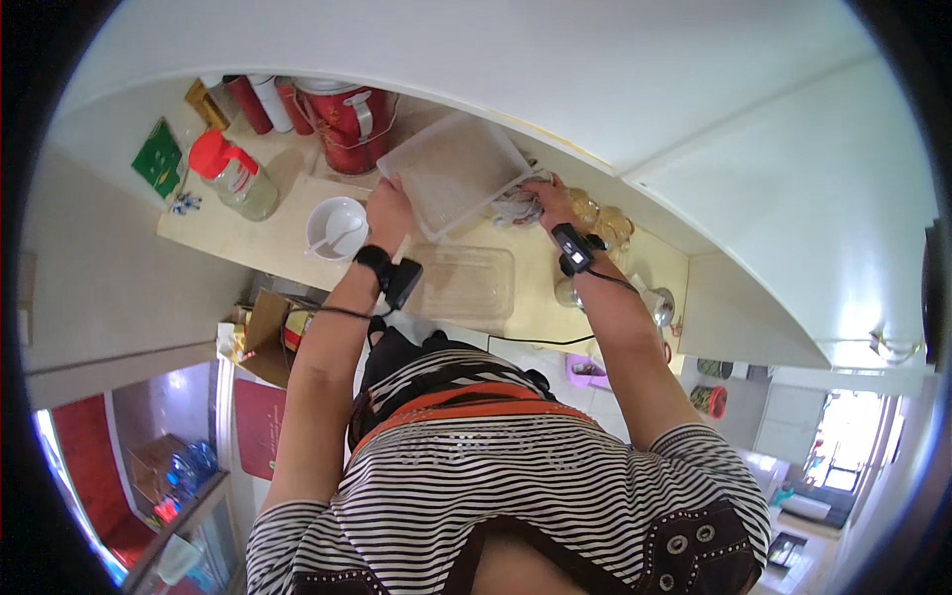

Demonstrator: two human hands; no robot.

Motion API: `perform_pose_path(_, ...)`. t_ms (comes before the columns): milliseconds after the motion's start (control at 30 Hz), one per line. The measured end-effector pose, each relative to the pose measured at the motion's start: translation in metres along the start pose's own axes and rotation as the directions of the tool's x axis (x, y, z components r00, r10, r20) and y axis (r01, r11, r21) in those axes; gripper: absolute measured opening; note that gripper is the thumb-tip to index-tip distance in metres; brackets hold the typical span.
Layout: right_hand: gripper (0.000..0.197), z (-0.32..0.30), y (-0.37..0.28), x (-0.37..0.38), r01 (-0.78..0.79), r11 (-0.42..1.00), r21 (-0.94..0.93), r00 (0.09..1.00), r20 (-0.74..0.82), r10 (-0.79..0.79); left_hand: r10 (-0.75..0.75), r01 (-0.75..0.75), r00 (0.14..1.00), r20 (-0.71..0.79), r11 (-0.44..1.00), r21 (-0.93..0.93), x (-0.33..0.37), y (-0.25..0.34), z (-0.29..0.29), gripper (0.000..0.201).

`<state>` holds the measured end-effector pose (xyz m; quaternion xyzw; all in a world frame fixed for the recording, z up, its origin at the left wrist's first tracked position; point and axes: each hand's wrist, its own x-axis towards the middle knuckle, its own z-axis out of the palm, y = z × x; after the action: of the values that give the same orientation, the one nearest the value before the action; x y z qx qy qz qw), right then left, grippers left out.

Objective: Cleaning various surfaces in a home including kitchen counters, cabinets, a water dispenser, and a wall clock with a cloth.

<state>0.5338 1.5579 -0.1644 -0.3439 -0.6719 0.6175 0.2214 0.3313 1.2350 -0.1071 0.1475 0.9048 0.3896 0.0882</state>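
My left hand grips the near left edge of a translucent plastic container, which is tilted up over the wooden counter. The fingers of my right hand are closed on a crumpled grey-and-white cloth, at the container's right corner. Nearer to me on the counter rests a clear rectangular tray. Beside my left hand stands a white bowl with a white spoon in it.
At the left are a glass jug with a red lid and a red bucket. Amber glassware and jars line the right side. A white cabinet overhangs the counter. A cardboard box sits below.
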Motion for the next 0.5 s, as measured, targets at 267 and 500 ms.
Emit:
perform_pose_path(267, 0.057, 0.018, -0.151, -0.174, -0.232, 0.835, 0.500, 0.972, 0.088, 0.218, 0.039, -0.099, 0.985, 0.167, 0.925, 0.368, 0.091, -0.062, 0.021, 0.032)
perform_pose_path(500, 0.062, -0.004, -0.167, -0.292, -0.171, 0.786, 0.594, 0.974, -0.017, 0.225, 0.064, -0.209, 0.956, 0.287, 0.835, 0.509, 0.122, -0.074, 0.068, 0.034)
